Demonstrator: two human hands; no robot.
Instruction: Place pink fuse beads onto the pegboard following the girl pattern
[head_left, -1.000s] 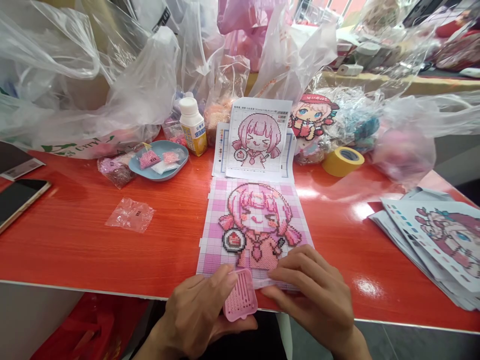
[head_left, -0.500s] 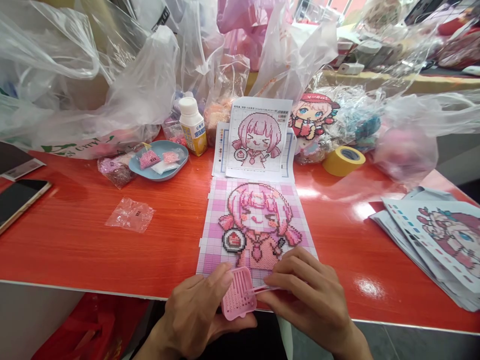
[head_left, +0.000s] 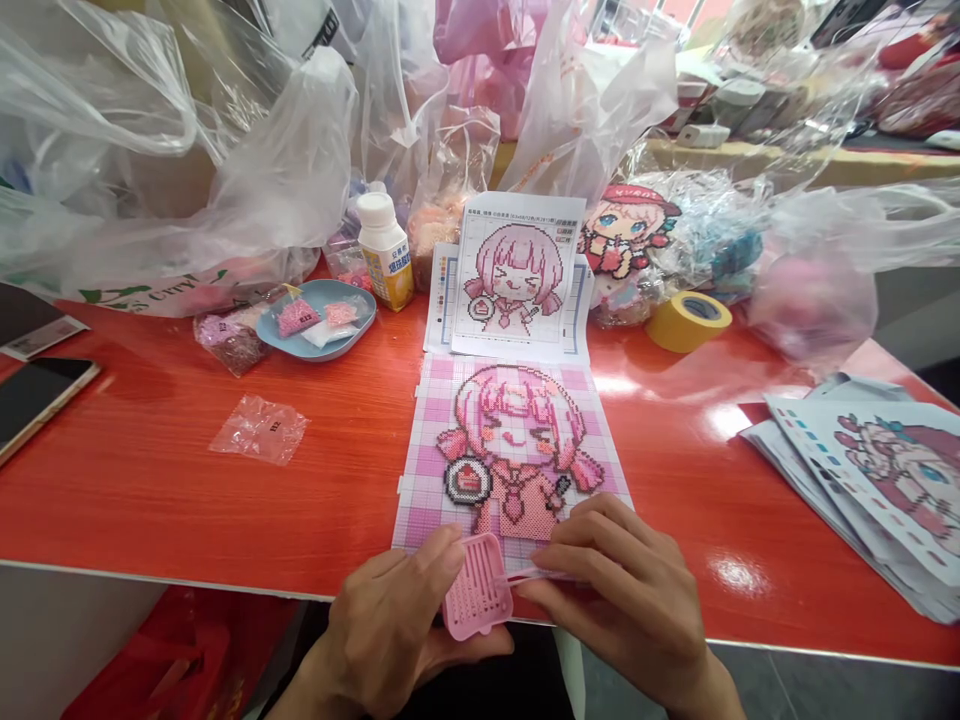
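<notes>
At the table's front edge, my left hand [head_left: 390, 620] is closed around a small pink slotted bead tray [head_left: 478, 590], tilted toward me with beads in its grooves. My right hand [head_left: 622, 590] pinches pale pink tweezers [head_left: 529, 575], whose tip is at the tray's right side. Just beyond lies a pegboard on pink-checked paper, carrying a fuse-bead picture [head_left: 517, 450] of a pink-haired character with a cake plate. Behind it leans a printed pattern sheet [head_left: 517, 280] showing the same character.
On the left are a blue dish [head_left: 319, 340] with bead bags, a small plastic bag [head_left: 262, 430] and a phone [head_left: 45, 410]. A white bottle [head_left: 384, 250] stands behind. To the right are yellow tape [head_left: 686, 322] and printed sheets [head_left: 862, 480]. Plastic bags [head_left: 285, 170] crowd the back.
The tweezers' tip has drawn back slightly to the right, from over the grooves to the tray's edge. My left hand and the tray have stayed nearly still.
</notes>
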